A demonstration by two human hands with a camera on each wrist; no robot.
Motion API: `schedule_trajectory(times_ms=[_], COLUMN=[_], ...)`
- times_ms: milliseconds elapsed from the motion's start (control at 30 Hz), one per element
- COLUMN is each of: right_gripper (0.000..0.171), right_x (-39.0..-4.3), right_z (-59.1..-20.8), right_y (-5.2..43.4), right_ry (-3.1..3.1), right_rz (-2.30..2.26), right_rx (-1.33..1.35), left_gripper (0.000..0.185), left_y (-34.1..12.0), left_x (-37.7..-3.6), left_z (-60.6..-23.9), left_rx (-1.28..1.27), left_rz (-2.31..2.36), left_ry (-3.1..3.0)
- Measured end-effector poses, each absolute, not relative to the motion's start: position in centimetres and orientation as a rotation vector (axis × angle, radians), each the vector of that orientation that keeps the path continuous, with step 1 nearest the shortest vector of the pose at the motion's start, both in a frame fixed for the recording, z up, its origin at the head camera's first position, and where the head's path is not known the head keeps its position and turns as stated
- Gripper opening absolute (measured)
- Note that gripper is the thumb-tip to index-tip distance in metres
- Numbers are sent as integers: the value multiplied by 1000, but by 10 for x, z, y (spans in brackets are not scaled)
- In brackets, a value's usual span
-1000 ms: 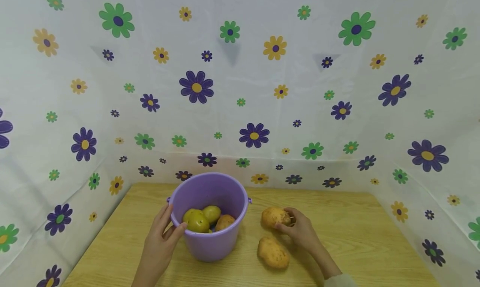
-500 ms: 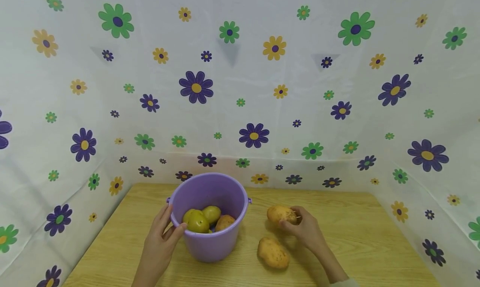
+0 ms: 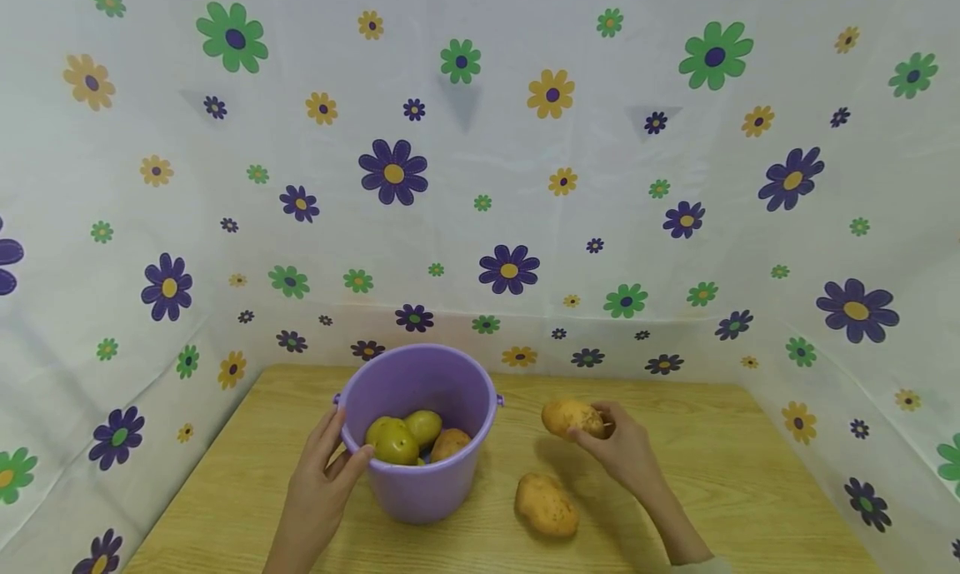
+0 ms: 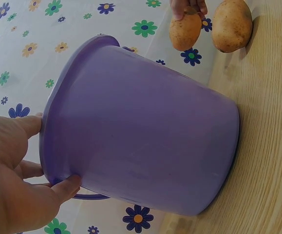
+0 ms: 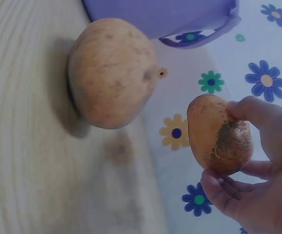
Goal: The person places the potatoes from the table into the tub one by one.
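Observation:
A purple bucket [image 3: 427, 497] stands on the wooden table, its mouth leaning toward me in the head view. My left hand [image 3: 318, 482] grips the bucket's near-left rim, thumb and fingers on either side of it. Inside lie several smooth greenish-yellow fruits or vegetables [image 3: 396, 442] and one tan potato [image 3: 450, 446]. To the right of the bucket, my right hand [image 3: 628, 456] pinches a potato [image 3: 567, 417] between thumb and fingers, raised above the table. The right wrist view shows a dark rough patch on this potato [image 5: 218, 134]. Another potato [image 3: 547, 506] lies on the table, nearer me.
The wooden table [image 3: 712, 482] extends to both sides of the bucket. A white sheet [image 3: 480, 224] printed with flowers closes off the back and both sides. The bucket's handle [image 5: 204, 41] hangs down, visible in the right wrist view.
My right hand has lifted the potato off the table and moved it slightly right and away from me. The left hand, the bucket and the other potato have stayed in place.

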State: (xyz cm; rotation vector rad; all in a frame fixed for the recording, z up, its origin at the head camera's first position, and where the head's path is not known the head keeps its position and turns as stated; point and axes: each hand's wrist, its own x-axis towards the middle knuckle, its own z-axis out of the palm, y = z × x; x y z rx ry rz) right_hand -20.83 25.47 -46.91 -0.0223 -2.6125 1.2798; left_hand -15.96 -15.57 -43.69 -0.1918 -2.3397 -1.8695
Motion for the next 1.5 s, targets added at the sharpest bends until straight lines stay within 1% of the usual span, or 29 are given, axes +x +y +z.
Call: schedule_trajectory(times_ms=[267, 533, 800, 967, 1133, 1233, 1500], right_gripper=[68, 70, 68, 69, 66, 63, 64], right_x=[-207, -208, -208, -209, -208, -209, -208], right_z=[-452, -430, -405, -391, -377, -372, -366], right_y=[256, 255, 254, 253, 251, 250, 249], right_ry=[-2620, -2629, -2584, -2555, -2540, -2521, -2523], right_rz=[1294, 1257, 1285, 1287, 1238, 1220, 1213], right_rx=[-5, 0, 84, 123, 132, 142, 128], left_gripper=[77, 76, 79, 78, 76, 76, 75], left_y=[-155, -156, -156, -156, -155, -155, -155], left_x=[-159, -159, -160, -160, -160, -160, -160], left_z=[-434, -435, -434, -433, -433, -433, -434], left_rx=[-187, -176, -169, -181, -183, -180, -183], left_rz=[-1856, -1860, -1864, -1873, -1891, -1899, -1891], left_ry=[-2352, -2360, -2368, -2360, -2338, -2332, -2335])
